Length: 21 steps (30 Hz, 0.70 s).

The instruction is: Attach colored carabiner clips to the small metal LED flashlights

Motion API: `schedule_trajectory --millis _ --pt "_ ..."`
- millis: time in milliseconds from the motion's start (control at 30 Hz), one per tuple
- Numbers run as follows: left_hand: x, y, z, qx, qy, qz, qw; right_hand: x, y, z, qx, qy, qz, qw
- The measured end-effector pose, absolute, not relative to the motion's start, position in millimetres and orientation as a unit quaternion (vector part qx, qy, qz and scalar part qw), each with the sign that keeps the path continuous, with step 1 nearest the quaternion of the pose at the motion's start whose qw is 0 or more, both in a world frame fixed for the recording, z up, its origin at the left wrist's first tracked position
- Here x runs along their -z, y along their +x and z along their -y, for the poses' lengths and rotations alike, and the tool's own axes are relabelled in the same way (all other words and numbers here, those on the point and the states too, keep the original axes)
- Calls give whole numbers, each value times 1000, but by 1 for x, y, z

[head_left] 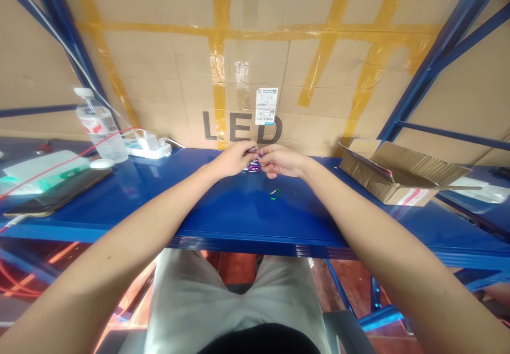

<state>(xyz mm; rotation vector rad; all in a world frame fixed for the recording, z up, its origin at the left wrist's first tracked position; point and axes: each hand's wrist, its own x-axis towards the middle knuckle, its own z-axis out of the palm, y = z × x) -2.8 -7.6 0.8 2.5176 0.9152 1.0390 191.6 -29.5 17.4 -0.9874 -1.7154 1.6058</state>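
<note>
My left hand (pixel 235 158) and my right hand (pixel 282 161) meet at the back of the blue shelf (pixel 223 210), fingers pinched together on a small cluster of purple and pink clips (pixel 252 162). Part of the cluster hangs down to the shelf between the hands. A single green clip (pixel 274 193) lies loose on the shelf just in front of my right hand. What exactly each finger grips is too small to make out.
A taped cardboard wall marked LED (pixel 239 127) stands right behind the hands. An open cardboard box (pixel 398 176) sits at the right. At the left are a water bottle (pixel 99 127), a white power strip (pixel 147 146), a dark phone (pixel 59 193) and red cables.
</note>
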Motion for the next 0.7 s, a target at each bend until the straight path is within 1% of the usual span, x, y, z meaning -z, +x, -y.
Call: schedule_trajectory --millis 100,267,367,567,700 --pt "-6 -6 10 -333 891 -289 107 -19 189 33 -598 -362 651 296" --pt "-14 -11 13 -322 899 -281 90 -24 190 36 -645 -314 633 290" --pt "-14 -11 13 -335 895 -285 76 -23 191 36 -621 -315 657 288" --pt "-13 -13 11 -351 882 -300 93 -18 186 34 -555 -344 694 303" --pt "-15 -15 9 -352 882 -299 92 -18 184 35 -538 -363 692 316"
